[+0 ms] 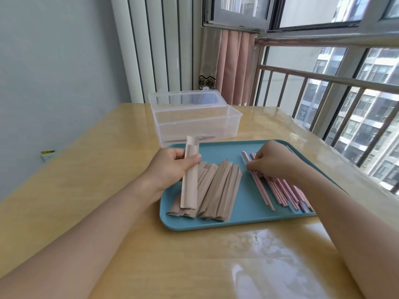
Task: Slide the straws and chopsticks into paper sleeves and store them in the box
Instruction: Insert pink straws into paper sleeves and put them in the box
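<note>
Teal tray [241, 221] of paper sleeves [218, 190] and pink straws [280, 190].

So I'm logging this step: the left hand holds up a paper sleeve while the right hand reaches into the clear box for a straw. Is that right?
Not quite. The left hand does hold up a paper sleeve, but the right hand is not in the clear box; its fingers are down on the pink straws lying on the blue tray. The head view shows this.
</note>
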